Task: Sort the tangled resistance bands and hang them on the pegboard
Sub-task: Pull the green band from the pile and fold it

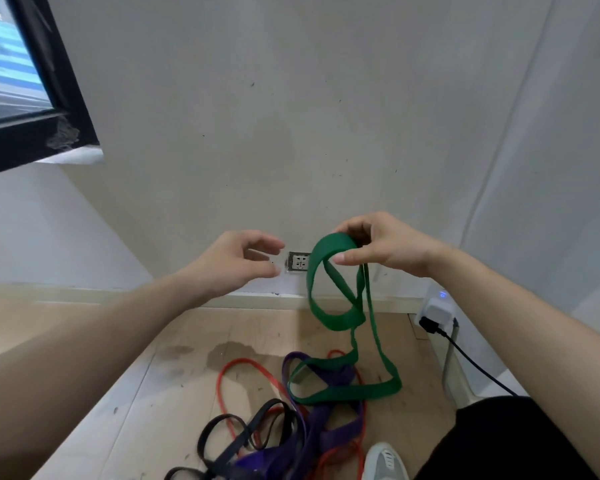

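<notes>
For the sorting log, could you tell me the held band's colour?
The band is green; head view.

Black-framed window (66, 98), 10 o'clock, finish chipped at its lower corner. Pale, scuffed wall (291, 116), 12 o'clock. Wall socket (298, 262), near centre, just above a white baseboard (257, 301). White plug adapter (437, 308) with a lit blue light, 4 o'clock. A black cable (475, 363) is plugged into it, trailing toward 5 o'clock. Wooden floor (146, 393), 7 o'clock, with a dark stain (232, 349) toward 6 o'clock.

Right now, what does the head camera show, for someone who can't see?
The right hand holds up a green resistance band, the left hand open beside it. Purple band, red band and black bands lie tangled on the floor.
</notes>
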### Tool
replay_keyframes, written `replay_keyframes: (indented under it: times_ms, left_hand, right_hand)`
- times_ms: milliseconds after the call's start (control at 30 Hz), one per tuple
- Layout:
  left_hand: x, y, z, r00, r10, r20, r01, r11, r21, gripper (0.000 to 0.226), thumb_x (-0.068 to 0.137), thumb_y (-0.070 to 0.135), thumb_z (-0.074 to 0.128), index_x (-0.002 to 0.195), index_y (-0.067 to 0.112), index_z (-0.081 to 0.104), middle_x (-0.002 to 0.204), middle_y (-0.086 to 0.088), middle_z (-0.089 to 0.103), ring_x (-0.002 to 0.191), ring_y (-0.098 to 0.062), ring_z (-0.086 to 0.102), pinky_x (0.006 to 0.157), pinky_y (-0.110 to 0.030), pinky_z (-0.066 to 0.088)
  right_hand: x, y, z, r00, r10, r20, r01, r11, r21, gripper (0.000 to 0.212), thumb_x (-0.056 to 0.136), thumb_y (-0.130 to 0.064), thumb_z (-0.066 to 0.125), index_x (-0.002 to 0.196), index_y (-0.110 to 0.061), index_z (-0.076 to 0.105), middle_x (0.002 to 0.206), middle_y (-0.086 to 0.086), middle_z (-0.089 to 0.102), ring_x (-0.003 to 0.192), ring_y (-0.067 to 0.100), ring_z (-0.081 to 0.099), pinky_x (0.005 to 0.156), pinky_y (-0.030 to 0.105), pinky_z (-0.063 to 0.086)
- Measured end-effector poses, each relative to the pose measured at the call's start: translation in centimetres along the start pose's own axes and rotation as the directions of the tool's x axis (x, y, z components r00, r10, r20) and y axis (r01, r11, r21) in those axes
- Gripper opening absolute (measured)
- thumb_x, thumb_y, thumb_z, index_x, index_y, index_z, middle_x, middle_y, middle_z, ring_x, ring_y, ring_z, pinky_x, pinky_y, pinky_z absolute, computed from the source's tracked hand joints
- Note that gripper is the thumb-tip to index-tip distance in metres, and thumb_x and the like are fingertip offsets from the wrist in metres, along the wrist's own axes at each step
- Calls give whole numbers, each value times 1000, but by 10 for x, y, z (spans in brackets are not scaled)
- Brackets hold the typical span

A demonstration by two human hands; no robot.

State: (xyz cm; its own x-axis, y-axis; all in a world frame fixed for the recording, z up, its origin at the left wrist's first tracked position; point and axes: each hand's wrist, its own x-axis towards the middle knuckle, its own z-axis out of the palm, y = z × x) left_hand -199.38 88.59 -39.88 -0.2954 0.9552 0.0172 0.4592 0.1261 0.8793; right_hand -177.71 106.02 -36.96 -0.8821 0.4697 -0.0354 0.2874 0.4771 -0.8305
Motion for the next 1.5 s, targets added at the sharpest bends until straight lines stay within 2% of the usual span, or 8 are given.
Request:
replay_keyframes:
  times_ms: [267, 433, 667, 833, 933, 1133, 1267, 1500]
  left_hand:
    - [-6, 15, 27, 978, 185, 98, -195, 976, 101, 59, 80, 36, 82, 133, 27, 57, 119, 14, 68, 112, -1, 63, 101, -28, 50]
    - [-7, 16, 24, 974, 223, 37, -225, 973, 57, 37, 84, 29, 81, 118, 21, 69, 102, 4, 76, 96, -12, 72, 91, -38, 57]
    - [-6, 30, 8, 962, 251, -110, -258, 964, -58, 21, 88, 20, 75, 108, 17, 71, 89, 6, 74, 80, 0, 67, 76, -16, 52]
    - [2, 27, -24, 926, 209, -315, -266, 952, -150, 20, 96, 20, 65, 115, 14, 66, 88, 11, 66, 80, 1, 62, 83, -20, 50]
    - [3, 16, -38, 926, 180, -333, -235, 963, -132, 17, 97, 22, 64, 113, 19, 65, 92, 6, 66, 88, -9, 62, 90, -28, 52]
    - [1, -14, -63, 968, 48, -245, -77, 991, -110, 25, 99, 17, 60, 123, 16, 64, 103, -5, 69, 97, -18, 67, 100, -36, 51]
    - [-6, -24, -74, 995, 0, -99, -8, 997, -78, 38, 89, 18, 68, 127, 19, 63, 114, -8, 71, 108, -22, 68, 103, -37, 50]
    - [-5, -17, -61, 998, 22, 62, -19, 998, -60, 46, 73, 24, 85, 116, 22, 70, 106, -8, 75, 102, -24, 72, 92, -34, 56]
  right_hand:
    - [-2, -22, 16, 997, -62, 47, 64, 996, -60, 22, 84, -17, 79, 105, -15, 71, 96, 4, 76, 88, 14, 72, 80, 24, 54]
    - [-3, -27, 20, 993, -74, 87, 83, 990, -115, 24, 84, -15, 80, 105, -12, 70, 96, 8, 75, 89, 24, 72, 84, 35, 58]
    - [11, -1, 38, 991, 23, 134, 19, 952, -304, 36, 80, -15, 80, 110, -16, 62, 102, 2, 67, 96, 15, 65, 91, 31, 54]
    - [13, 27, 40, 985, 109, 131, -87, 982, -166, 30, 81, -11, 80, 102, -9, 59, 96, 18, 59, 92, 31, 62, 91, 46, 55]
    - [17, 27, 37, 990, 106, 92, -95, 988, -121, 25, 81, -6, 78, 95, -9, 58, 87, 8, 55, 82, 22, 58, 86, 46, 54]
    - [14, 10, 19, 1000, 28, 14, -30, 991, 127, 24, 87, 2, 69, 109, -7, 66, 90, 2, 67, 84, 13, 64, 80, 26, 52]
    - [11, -17, 6, 986, -105, -133, 148, 916, 373, 26, 90, 1, 65, 114, -11, 67, 87, 4, 66, 81, 19, 63, 81, 28, 55]
    - [11, -55, 12, 933, -233, -273, 328, 863, 384, 28, 88, -10, 70, 116, -15, 67, 94, -3, 65, 81, 16, 61, 85, 33, 52]
